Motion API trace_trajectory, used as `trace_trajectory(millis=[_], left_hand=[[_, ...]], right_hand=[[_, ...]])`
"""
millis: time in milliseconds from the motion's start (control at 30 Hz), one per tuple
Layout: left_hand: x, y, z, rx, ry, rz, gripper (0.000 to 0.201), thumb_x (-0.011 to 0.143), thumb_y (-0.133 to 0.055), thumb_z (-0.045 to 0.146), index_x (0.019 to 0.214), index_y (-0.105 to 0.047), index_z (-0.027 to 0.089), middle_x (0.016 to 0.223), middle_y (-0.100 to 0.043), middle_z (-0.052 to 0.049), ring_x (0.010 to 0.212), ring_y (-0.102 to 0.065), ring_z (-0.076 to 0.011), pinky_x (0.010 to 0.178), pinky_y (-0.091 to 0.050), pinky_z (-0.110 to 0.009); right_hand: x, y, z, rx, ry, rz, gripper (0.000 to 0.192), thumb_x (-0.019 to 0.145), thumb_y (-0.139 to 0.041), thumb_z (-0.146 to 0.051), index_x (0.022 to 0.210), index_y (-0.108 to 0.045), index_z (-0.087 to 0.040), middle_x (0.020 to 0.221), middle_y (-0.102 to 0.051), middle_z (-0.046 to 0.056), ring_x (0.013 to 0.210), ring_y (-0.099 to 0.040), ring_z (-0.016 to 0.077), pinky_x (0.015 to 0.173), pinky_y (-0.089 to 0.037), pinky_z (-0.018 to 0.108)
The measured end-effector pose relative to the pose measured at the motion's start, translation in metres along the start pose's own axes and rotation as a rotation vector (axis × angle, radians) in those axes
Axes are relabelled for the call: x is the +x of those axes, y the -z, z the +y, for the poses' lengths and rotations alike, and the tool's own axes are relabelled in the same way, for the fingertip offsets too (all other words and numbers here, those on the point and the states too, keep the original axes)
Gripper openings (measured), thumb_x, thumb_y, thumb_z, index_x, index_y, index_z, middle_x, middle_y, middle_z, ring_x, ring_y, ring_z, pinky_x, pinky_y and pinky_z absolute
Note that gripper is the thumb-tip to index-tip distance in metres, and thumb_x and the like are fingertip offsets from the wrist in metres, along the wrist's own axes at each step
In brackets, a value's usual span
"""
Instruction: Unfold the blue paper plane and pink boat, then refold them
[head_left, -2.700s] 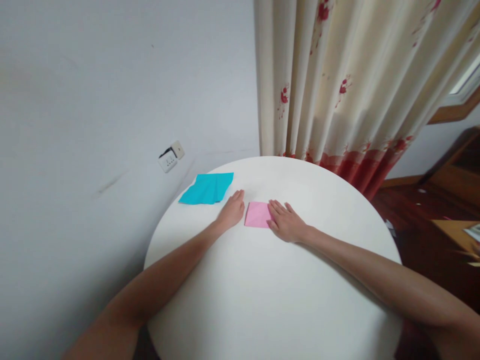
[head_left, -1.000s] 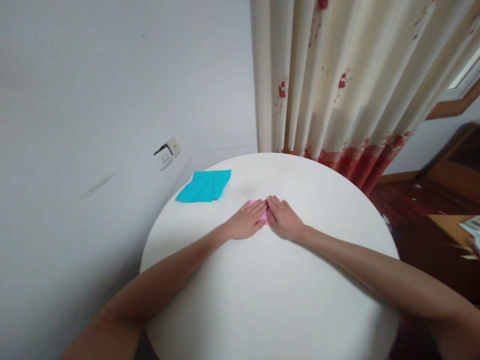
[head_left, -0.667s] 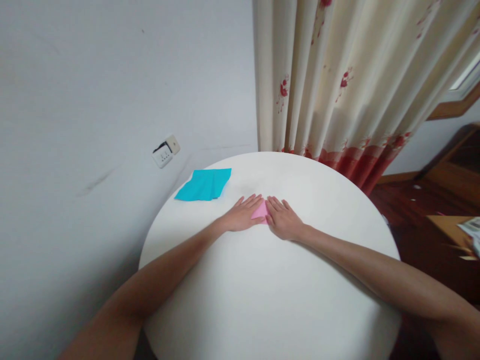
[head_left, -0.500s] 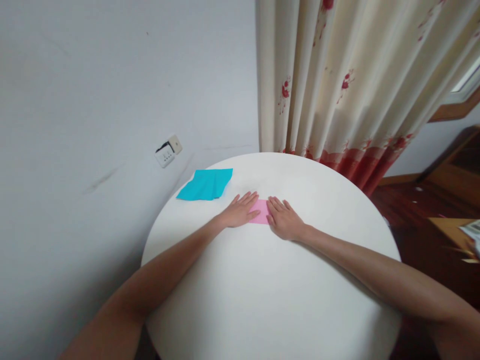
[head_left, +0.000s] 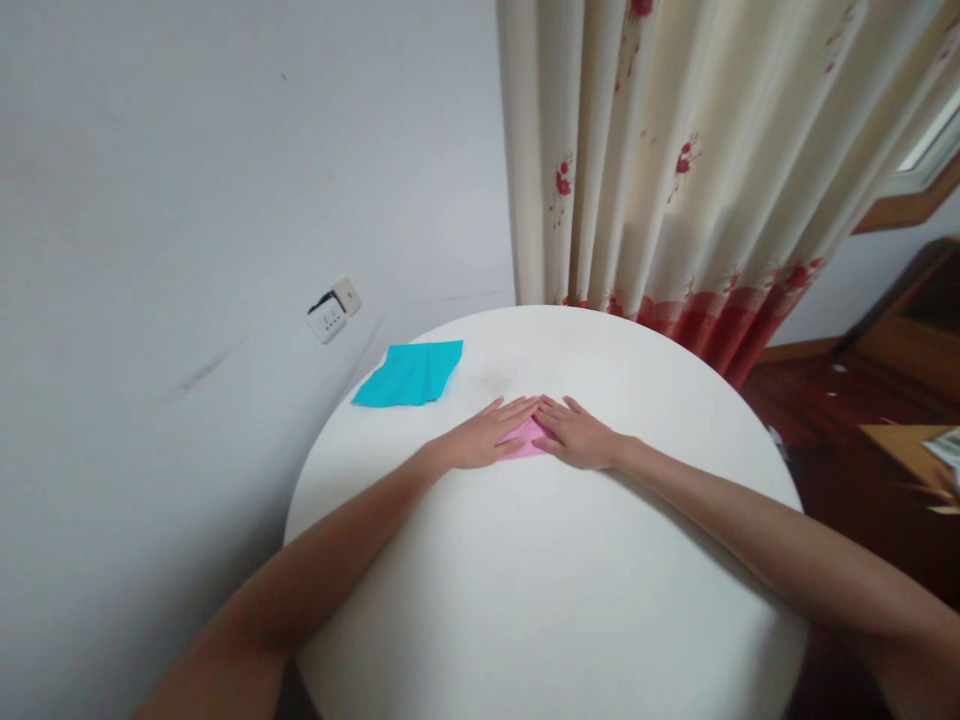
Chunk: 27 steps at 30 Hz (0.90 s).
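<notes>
Left hand [head_left: 480,438] and right hand [head_left: 581,435] rest flat, thumbs spread, fingertips meeting over the pink sheet [head_left: 526,441], inward of the table's [head_left: 540,590] far edge; it looks flattened; the blue sheet [head_left: 411,374], by the far-left edge, lies creased, untouched.

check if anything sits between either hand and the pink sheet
Nothing visible: the left hand and right hand lie flat over parts of the pink sheet. The blue sheet lies apart, to the left.
</notes>
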<state>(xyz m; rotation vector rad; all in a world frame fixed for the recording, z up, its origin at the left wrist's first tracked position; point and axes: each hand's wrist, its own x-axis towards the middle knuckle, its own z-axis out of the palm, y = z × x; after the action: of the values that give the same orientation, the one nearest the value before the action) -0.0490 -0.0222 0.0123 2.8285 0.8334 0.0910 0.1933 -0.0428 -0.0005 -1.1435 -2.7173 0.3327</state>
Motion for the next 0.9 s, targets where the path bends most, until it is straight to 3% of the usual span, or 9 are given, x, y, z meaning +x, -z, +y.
trace_trajectory(millis=[167, 300, 367, 500, 600, 700, 733, 800, 900], left_hand=[[-0.003, -0.002, -0.007, -0.006, 0.014, -0.063, 0.059, 0.104, -0.026, 0.051, 0.158, -0.012, 0.032, 0.166, -0.012, -0.001, 0.153, -0.008, -0.0195, 0.123, -0.005, -0.042], [-0.002, -0.009, -0.002, 0.048, 0.119, -0.007, 0.055, 0.104, -0.023, 0.052, 0.157, -0.018, 0.035, 0.165, -0.013, 0.001, 0.153, -0.012, -0.0212, 0.122, -0.008, -0.046], [0.000, -0.012, 0.003, 0.085, 0.190, 0.035, 0.053, 0.105, -0.022, 0.050, 0.155, -0.024, 0.035, 0.165, -0.017, 0.000, 0.152, -0.017, -0.0228, 0.121, -0.012, -0.047], [0.002, -0.011, 0.015, 0.193, 0.252, 0.095, 0.051, 0.105, -0.027, 0.045, 0.151, -0.036, 0.028, 0.160, -0.033, -0.006, 0.147, -0.030, -0.0254, 0.118, -0.021, -0.048], [0.003, -0.004, 0.022, 0.259, 0.285, 0.165, 0.048, 0.105, -0.028, 0.043, 0.140, -0.052, 0.022, 0.142, -0.056, -0.011, 0.134, -0.048, -0.0257, 0.116, -0.026, -0.048], [0.004, 0.003, 0.022, 0.287, 0.345, 0.209, 0.048, 0.105, -0.025, 0.036, 0.114, -0.069, 0.019, 0.113, -0.070, -0.011, 0.111, -0.063, -0.0234, 0.116, -0.027, -0.047], [0.004, 0.003, 0.020, 0.276, 0.337, 0.216, 0.047, 0.105, -0.026, 0.033, 0.111, -0.070, 0.019, 0.111, -0.070, -0.011, 0.111, -0.063, -0.0230, 0.116, -0.027, -0.046], [0.004, 0.003, 0.015, 0.209, 0.247, 0.209, 0.042, 0.104, -0.029, 0.030, 0.123, -0.065, 0.018, 0.127, -0.065, -0.012, 0.126, -0.055, -0.0224, 0.118, -0.025, -0.042], [0.002, -0.001, 0.006, 0.055, 0.062, 0.122, 0.049, 0.105, -0.027, 0.032, 0.152, -0.034, 0.020, 0.159, -0.035, -0.008, 0.148, -0.028, -0.0171, 0.121, -0.021, -0.036]], right_hand=[[-0.001, 0.005, 0.019, -0.013, -0.072, 0.020, 0.073, 0.099, -0.033, -0.060, 0.156, -0.027, -0.015, 0.162, -0.023, 0.015, 0.150, -0.018, 0.0310, 0.120, -0.017, 0.057], [0.001, 0.002, 0.017, -0.138, -0.283, 0.203, 0.055, 0.103, -0.035, -0.041, 0.149, -0.039, -0.011, 0.157, -0.034, 0.019, 0.148, -0.025, 0.0339, 0.116, -0.024, 0.058], [0.003, -0.002, 0.010, -0.175, -0.309, 0.289, 0.049, 0.102, -0.035, -0.028, 0.147, -0.042, -0.010, 0.156, -0.037, 0.019, 0.147, -0.027, 0.0327, 0.117, -0.024, 0.055], [0.006, -0.015, -0.007, -0.096, -0.200, 0.275, 0.047, 0.101, -0.036, -0.024, 0.144, -0.045, -0.007, 0.152, -0.043, 0.019, 0.143, -0.037, 0.0276, 0.117, -0.030, 0.044], [0.008, -0.018, -0.011, -0.043, -0.147, 0.204, 0.050, 0.101, -0.035, -0.026, 0.147, -0.043, -0.008, 0.155, -0.039, 0.019, 0.145, -0.034, 0.0289, 0.117, -0.029, 0.050], [0.008, -0.012, -0.004, 0.005, -0.037, 0.116, 0.052, 0.099, -0.036, -0.020, 0.151, -0.038, -0.015, 0.158, -0.034, 0.014, 0.148, -0.028, 0.0293, 0.118, -0.025, 0.057], [0.008, -0.009, -0.001, 0.030, 0.013, 0.090, 0.053, 0.099, -0.037, -0.019, 0.152, -0.038, -0.018, 0.159, -0.033, 0.012, 0.148, -0.026, 0.0293, 0.117, -0.024, 0.059], [0.007, -0.003, 0.007, 0.088, 0.113, 0.053, 0.053, 0.099, -0.038, -0.019, 0.151, -0.039, -0.024, 0.159, -0.034, 0.009, 0.149, -0.025, 0.0287, 0.117, -0.024, 0.060], [0.007, 0.003, 0.016, 0.129, 0.181, 0.065, 0.049, 0.099, -0.040, -0.017, 0.147, -0.046, -0.030, 0.156, -0.039, 0.007, 0.148, -0.028, 0.0274, 0.116, -0.026, 0.060]])
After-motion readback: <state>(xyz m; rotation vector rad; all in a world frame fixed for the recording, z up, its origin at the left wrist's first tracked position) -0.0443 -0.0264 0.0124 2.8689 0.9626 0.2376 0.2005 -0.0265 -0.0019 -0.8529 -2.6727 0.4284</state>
